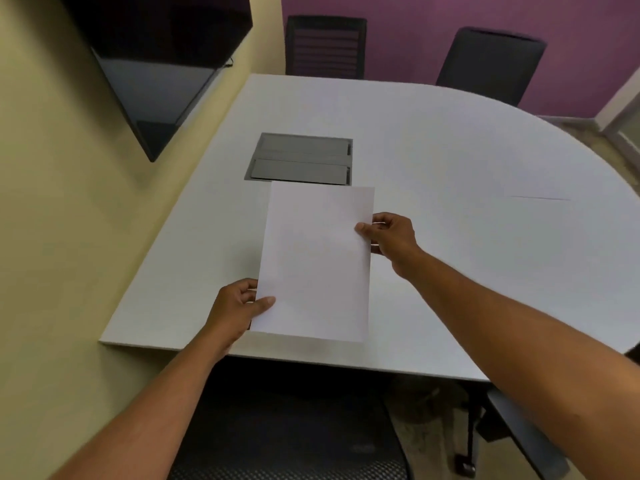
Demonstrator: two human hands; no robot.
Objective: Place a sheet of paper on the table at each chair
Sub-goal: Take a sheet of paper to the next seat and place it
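Note:
I hold white paper (317, 261) just above the near part of the white table (450, 168); whether it is one sheet or a stack cannot be told. My left hand (239, 308) pinches its lower left edge, thumb on top. My right hand (389, 233) pinches its right edge. A dark chair (287, 427) stands directly below me at the near table edge. Two more dark chairs, one (325, 46) at the far left and one (490, 62) at the far right, stand along the purple wall.
A grey cable hatch (301, 159) is set into the table just beyond the paper. A dark screen (156, 57) hangs on the yellow wall at left. Another chair's edge (526, 434) shows at lower right.

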